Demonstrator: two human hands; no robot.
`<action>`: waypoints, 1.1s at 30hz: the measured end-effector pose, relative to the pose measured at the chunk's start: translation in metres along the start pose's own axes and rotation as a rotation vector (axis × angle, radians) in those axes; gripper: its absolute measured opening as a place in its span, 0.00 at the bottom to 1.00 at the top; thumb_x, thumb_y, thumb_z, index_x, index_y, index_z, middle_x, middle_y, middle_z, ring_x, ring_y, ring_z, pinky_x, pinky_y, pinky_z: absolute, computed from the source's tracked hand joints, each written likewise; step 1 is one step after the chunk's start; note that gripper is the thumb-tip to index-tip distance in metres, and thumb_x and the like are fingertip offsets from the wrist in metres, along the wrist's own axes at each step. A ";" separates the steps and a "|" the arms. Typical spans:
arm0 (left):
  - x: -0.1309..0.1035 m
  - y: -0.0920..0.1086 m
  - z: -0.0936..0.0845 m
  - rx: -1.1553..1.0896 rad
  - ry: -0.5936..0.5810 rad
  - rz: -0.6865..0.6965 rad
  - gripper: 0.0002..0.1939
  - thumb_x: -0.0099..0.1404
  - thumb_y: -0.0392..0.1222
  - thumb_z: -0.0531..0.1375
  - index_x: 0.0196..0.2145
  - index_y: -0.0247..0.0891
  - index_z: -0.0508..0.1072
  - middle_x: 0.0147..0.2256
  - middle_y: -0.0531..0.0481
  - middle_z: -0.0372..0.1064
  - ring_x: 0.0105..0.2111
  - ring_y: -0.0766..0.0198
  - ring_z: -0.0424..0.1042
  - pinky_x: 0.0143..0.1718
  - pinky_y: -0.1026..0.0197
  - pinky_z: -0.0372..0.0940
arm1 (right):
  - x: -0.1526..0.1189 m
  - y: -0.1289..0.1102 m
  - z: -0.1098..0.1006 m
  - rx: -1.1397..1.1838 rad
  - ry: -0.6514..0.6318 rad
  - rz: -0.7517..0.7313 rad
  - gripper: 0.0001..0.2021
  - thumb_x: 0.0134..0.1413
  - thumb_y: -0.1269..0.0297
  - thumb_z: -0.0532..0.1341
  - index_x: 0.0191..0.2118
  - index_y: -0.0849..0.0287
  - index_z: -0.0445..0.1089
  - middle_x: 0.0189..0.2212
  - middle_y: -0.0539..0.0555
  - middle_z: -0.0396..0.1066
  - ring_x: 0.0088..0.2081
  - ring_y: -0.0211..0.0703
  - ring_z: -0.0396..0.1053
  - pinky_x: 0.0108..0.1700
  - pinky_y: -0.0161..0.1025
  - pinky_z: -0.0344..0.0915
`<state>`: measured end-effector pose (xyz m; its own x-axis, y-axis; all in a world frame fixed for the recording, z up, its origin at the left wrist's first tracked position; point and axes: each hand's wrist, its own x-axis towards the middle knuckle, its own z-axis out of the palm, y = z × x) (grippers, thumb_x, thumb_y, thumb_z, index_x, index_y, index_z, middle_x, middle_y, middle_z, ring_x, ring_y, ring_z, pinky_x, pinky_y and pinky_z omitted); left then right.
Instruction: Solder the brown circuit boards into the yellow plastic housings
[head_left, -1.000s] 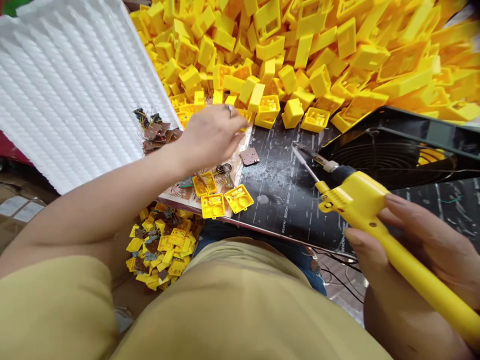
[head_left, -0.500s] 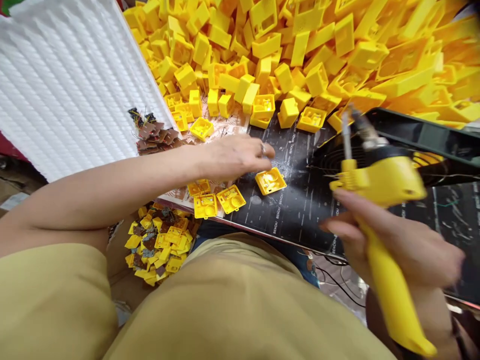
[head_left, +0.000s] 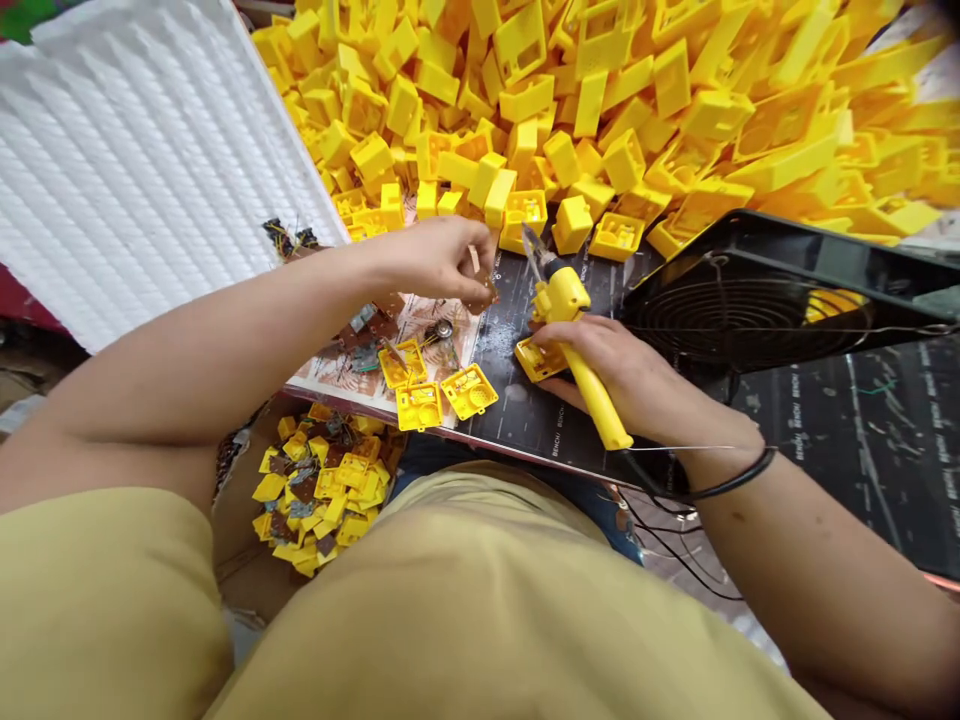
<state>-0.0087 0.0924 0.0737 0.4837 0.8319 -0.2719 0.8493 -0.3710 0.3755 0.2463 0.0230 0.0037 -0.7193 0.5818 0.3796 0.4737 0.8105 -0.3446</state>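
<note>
My right hand (head_left: 607,365) is wrapped round a yellow soldering gun (head_left: 585,350), its metal tip pointing up and away. The fingers of that hand also touch a small yellow case (head_left: 536,362) on the black bench. My left hand (head_left: 450,262) hovers left of the tool, fingers curled and pinched together; something tiny seems to be at the fingertips, too small to name. Three opened yellow cases (head_left: 469,391) with wires inside lie near the bench's front edge, below my left hand.
A large heap of yellow cases (head_left: 525,100) fills the back. On the right stands a black fan (head_left: 735,310). White foam (head_left: 165,180) lies at the left, and a box of yellow scraps (head_left: 330,490) sits below the bench edge.
The soldering gun and my right hand have moved left, onto the small yellow case. My left hand has drawn up and back from that case, its fingers now curled.
</note>
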 end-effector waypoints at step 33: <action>-0.086 0.039 0.072 -0.052 0.292 0.122 0.10 0.68 0.42 0.58 0.34 0.41 0.80 0.34 0.51 0.79 0.41 0.59 0.73 0.61 0.45 0.52 | -0.039 -0.052 0.029 -0.033 0.309 0.127 0.21 0.60 0.64 0.66 0.56 0.55 0.63 0.43 0.56 0.77 0.45 0.48 0.77 0.50 0.45 0.74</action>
<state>-0.0020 -0.0238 0.0483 0.4938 0.8686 0.0410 0.7730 -0.4601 0.4368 0.2352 -0.0443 -0.0181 -0.4679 0.6672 0.5795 0.5698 0.7290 -0.3793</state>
